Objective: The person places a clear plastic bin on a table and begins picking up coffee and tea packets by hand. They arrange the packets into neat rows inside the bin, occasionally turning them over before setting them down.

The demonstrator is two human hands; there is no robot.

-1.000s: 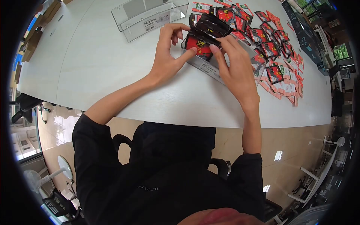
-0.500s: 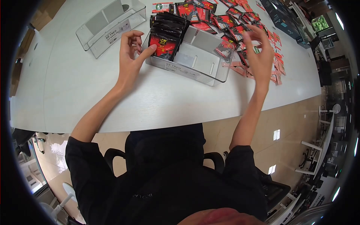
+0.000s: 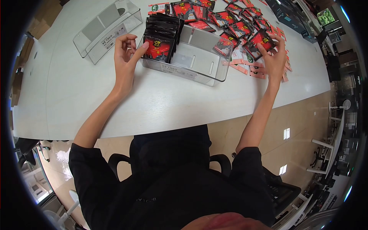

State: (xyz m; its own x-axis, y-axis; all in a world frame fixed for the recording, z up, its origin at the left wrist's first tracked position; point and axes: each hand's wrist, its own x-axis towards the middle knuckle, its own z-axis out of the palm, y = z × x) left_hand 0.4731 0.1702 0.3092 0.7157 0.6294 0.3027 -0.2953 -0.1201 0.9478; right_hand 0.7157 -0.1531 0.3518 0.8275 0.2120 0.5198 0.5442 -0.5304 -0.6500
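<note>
At the left end of a clear plastic bin point(image 3: 188, 74), my left hand point(image 3: 125, 57) has its fingers curled outside the end wall. Its thumb reaches over the rim against the front sachet. A row of black-and-red coffee sachets point(image 3: 158, 50) stands upright in the bin's left part. The right part of the bin shows its slotted floor. To the right of the bin, my right hand point(image 3: 274, 57) pinches one coffee sachet point(image 3: 257, 41) between thumb and fingers, over the loose pile.
Loose red-and-black sachets point(image 3: 224, 19) lie heaped behind the bin and to its right. A second clear bin point(image 3: 107, 32) stands at the back left. A dark box point(image 3: 289, 19) sits at the far right of the white table point(image 3: 153, 107).
My right hand, which was apart above the pile, now holds a coffee sachet. My left hand stays at the bin's left end. The whole view has shifted slightly.
</note>
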